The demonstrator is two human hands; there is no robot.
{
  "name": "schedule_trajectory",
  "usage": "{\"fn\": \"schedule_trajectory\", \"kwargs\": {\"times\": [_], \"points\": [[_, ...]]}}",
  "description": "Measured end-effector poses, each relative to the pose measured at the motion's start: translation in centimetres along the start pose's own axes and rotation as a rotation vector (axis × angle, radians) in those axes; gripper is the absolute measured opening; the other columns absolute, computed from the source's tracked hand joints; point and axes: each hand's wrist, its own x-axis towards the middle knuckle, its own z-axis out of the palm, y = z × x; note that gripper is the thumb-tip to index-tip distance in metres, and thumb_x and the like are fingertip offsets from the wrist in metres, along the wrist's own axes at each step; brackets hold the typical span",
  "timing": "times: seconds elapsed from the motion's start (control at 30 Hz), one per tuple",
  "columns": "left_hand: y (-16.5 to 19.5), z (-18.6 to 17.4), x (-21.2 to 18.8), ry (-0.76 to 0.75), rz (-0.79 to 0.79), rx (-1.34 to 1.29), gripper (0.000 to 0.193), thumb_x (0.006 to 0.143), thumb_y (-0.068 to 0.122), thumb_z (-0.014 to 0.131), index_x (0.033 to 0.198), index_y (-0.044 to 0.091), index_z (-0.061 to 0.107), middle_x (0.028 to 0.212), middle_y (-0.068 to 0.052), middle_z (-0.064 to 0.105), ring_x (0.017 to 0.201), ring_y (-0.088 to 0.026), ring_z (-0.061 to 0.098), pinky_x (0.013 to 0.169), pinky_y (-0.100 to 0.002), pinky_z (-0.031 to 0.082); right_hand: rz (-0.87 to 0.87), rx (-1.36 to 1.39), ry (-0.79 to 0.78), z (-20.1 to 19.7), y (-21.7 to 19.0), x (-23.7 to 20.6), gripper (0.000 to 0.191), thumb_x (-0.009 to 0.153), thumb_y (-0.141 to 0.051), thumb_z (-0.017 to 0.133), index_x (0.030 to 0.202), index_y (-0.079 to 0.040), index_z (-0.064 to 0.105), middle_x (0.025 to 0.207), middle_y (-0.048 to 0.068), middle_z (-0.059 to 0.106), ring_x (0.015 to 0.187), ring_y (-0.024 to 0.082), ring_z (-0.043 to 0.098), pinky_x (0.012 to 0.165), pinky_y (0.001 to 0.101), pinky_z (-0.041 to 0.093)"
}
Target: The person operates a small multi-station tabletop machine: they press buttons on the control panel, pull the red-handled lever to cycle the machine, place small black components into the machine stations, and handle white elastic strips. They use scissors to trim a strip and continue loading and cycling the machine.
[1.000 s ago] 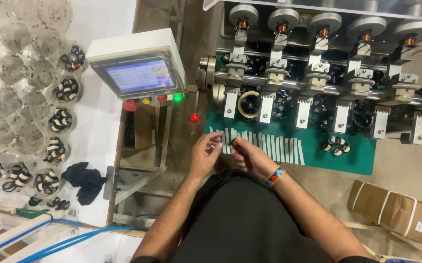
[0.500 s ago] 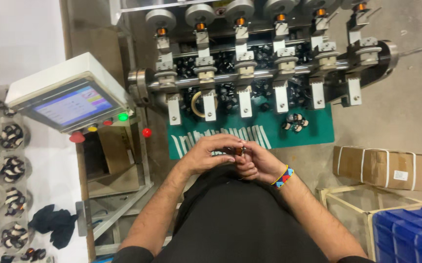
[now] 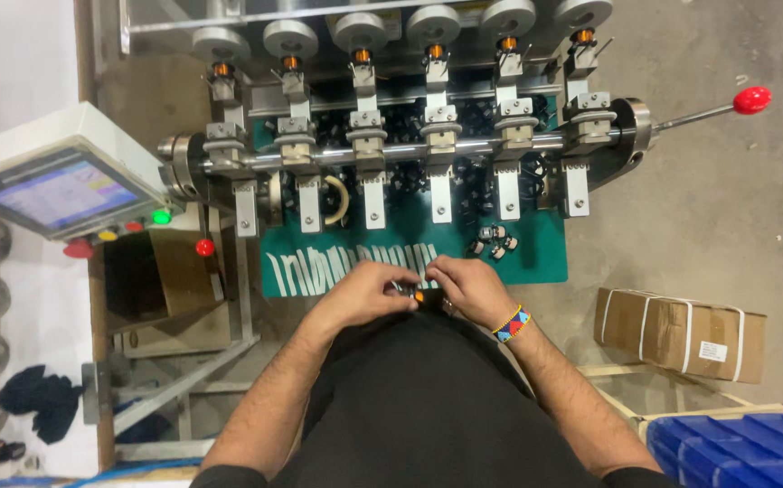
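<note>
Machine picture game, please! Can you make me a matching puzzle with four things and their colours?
Things:
1. lever knob
2. mat
3. crate
4. box

Colours:
a. blue
b. brown
c. red
d. green

Pairs: 1-c, 2-d, 3-a, 4-b

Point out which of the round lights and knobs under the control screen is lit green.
It is the green light just below the screen's right corner. The round knobs nearby, one at and one at, are red, and the small one between is yellow.
</note>
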Motion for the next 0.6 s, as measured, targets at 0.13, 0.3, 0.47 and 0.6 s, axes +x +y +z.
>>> {"fn": "schedule_trajectory", "kwargs": {"times": [0.13, 0.3, 0.47, 0.6], "points": [[1.0, 3.2, 2.0, 0.361, 0.059, -0.408, 0.042, 0.089, 0.003, 0.077, 0.128, 0.001, 0.065, 0.106, -0.008, 0.071, 0.094, -0.013, 0.068, 0.084, -0.028, 0.056, 0.158, -0.038, -0.088, -1.5, -0.9, -0.6, 0.02, 0.099, -0.026, 0.06, 0.093, -0.009, 0.069, 0.073, 0.016, 0.068, 0.069, 0.038, 0.066, 0.058, 0.0478, 0.048], [-0.1, 6.8, 3.3, 0.466, 0.145, -1.039, 0.045, 0.091, -0.002, 0.072, 0.133, -0.005, 0.058, 0.115, -0.011, 0.069, 0.1, -0.015, 0.072, 0.09, -0.029, 0.06, 0.08, 0.048, -0.093, -0.2, -1.8, -2.6, 0.022, 0.101, -0.024, 0.061, 0.088, -0.007, 0.067, 0.074, 0.016, 0.067, 0.07, 0.038, 0.066, 0.059, 0.0464, 0.049], [-2.6, 8.4, 2.6, 0.605, 0.173, -1.115, 0.045, 0.097, -0.001, 0.07, 0.139, -0.007, 0.056, 0.116, -0.014, 0.068, 0.091, -0.015, 0.071, 0.083, -0.029, 0.061, 0.243, 0.273, -0.366, 3.4, 5.2, -1.9, 0.025, 0.097, -0.028, 0.062, 0.11, -0.011, 0.074, 0.078, 0.015, 0.074, 0.071, 0.035, 0.073, 0.064, 0.0417, 0.056], [-5.2, 7.6, 0.3, 0.687, 0.126, -0.982, 0.048, 0.095, -0.001, 0.069, 0.14, -0.007, 0.054, 0.118, -0.013, 0.068, 0.088, -0.016, 0.072, 0.078, -0.03, 0.063, 0.392, -0.1, -0.254, 6.5, 14.1, 0.9, 0.048, 0.089, -0.04, 0.074, 0.126, -0.009, 0.068, 0.09, 0.019, 0.074, 0.083, 0.038, 0.072, 0.076, 0.0465, 0.056]]}}
